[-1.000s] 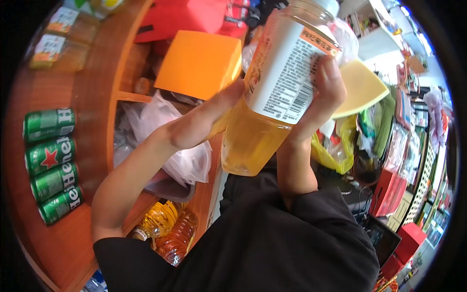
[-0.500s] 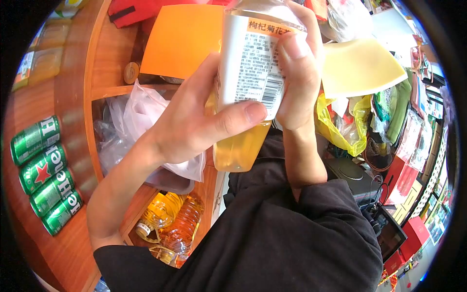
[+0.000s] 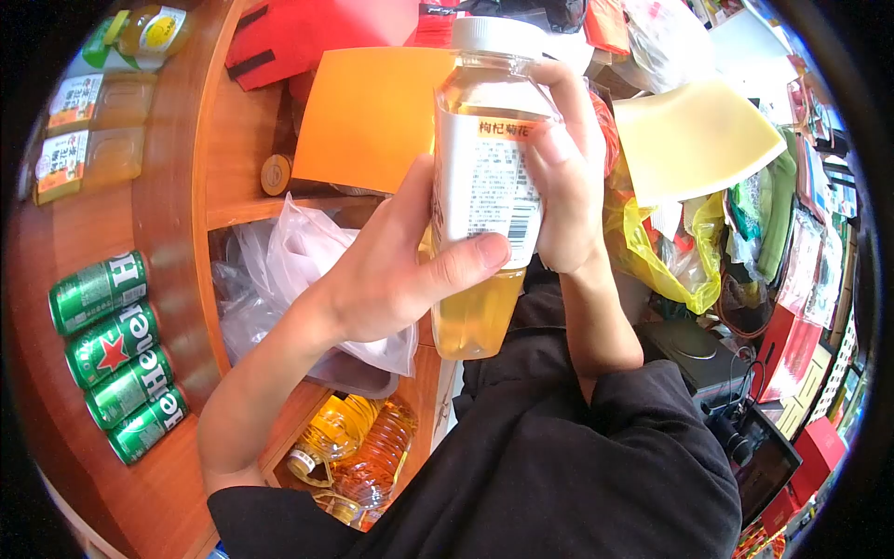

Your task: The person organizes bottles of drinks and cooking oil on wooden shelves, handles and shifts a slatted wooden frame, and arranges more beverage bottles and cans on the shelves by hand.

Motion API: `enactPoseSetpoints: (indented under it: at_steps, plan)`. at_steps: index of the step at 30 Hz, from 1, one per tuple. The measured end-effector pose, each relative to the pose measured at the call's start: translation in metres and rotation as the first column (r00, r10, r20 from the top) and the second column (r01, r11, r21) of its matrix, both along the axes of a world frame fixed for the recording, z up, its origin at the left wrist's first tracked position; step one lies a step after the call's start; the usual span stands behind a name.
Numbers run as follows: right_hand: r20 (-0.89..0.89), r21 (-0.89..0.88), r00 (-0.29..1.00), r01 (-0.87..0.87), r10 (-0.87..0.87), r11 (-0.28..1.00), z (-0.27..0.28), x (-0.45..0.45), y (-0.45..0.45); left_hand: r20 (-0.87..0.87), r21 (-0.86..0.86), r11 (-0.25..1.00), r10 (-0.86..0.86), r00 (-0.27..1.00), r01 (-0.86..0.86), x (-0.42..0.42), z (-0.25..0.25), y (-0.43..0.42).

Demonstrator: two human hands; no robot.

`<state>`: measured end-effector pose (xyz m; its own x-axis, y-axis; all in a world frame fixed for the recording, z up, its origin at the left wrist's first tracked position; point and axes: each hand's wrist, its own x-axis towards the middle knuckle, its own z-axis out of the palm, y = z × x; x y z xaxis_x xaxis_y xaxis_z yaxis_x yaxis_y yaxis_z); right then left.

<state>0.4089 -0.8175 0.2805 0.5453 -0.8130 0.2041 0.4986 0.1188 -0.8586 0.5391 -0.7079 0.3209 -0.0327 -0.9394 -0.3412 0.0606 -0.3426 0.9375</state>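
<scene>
A clear plastic drink bottle [image 3: 480, 321] of pale yellow liquid stands nearly upright before me, with a white screw cap on top. Its white label, with an orange strip, small print and a barcode, faces me. Around the left side of the bottle is my left hand [image 3: 396, 256], its thumb lying across the lower label. My right hand [image 3: 568, 191] grips the opposite side higher up, thumb on the label near the orange strip. Fingers behind the bottle are partly hidden.
Green beer cans [image 3: 98, 293] and several drink bottles [image 3: 116, 100] sit on the wooden surface at left. A shelf holds plastic bags [image 3: 298, 242], with oil bottles [image 3: 372, 456] below. An orange sheet [image 3: 372, 116] lies behind the bottle; a yellow bag [image 3: 684, 270] is at right.
The whole view has shifted, so the bottle and surroundings appear lower and the white cap now shows. Both hands keep the same hold on the bottle.
</scene>
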Motion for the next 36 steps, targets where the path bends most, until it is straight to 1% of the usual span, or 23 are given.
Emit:
enactPoseSetpoints:
  at_steps: [4,7,10,13,16,22,26,29,30,32,36]
  plan:
    - [0.144,0.031,0.99,-0.006,0.001,1.0,-0.006,0.003,0.002,0.011,0.013,1.0,-0.014,1.0,0.014,0.0,0.001,0.0]
    - [0.189,0.011,0.981,0.042,-0.043,0.999,-0.01,0.006,0.004,0.005,0.015,1.0,-0.022,1.0,0.022,0.0,0.003,0.0]
    - [0.176,0.033,0.983,0.039,-0.044,0.999,-0.007,0.004,0.006,-0.009,0.02,0.999,-0.028,1.0,0.028,-0.002,0.007,0.001]
    - [0.188,-0.006,0.981,0.039,-0.038,0.999,-0.007,0.001,0.004,-0.01,0.007,1.0,-0.015,1.0,0.015,-0.007,0.008,0.003]
    - [0.199,0.033,0.98,0.025,-0.031,0.999,-0.006,-0.005,0.006,0.001,-0.011,1.0,-0.018,1.0,0.019,-0.01,0.008,0.004]
    - [0.121,0.018,0.991,0.05,-0.052,0.999,-0.005,-0.011,0.002,-0.022,0.016,0.999,-0.033,0.999,0.034,-0.015,0.01,0.006]
    - [0.156,0.038,0.985,0.067,-0.073,0.997,-0.002,-0.009,0.004,-0.014,0.029,0.999,-0.036,0.999,0.037,-0.015,0.014,0.006]
    - [-0.037,-0.057,0.997,0.06,-0.062,0.997,-0.004,-0.011,0.002,-0.005,0.026,0.998,-0.051,0.999,0.051,-0.015,0.014,0.005]
    - [-0.064,-0.042,0.994,0.086,-0.088,0.995,-0.001,-0.011,0.003,-0.003,0.024,0.998,-0.058,0.998,0.058,-0.015,0.014,0.005]
    - [-0.052,-0.032,0.995,0.079,-0.081,0.996,0.0,-0.012,0.004,-0.009,0.022,0.999,-0.046,0.999,0.046,-0.017,0.013,0.006]
    - [0.152,0.008,0.986,0.065,-0.066,0.998,-0.003,-0.013,0.003,0.005,0.01,0.999,-0.045,0.999,0.044,-0.019,0.012,0.008]
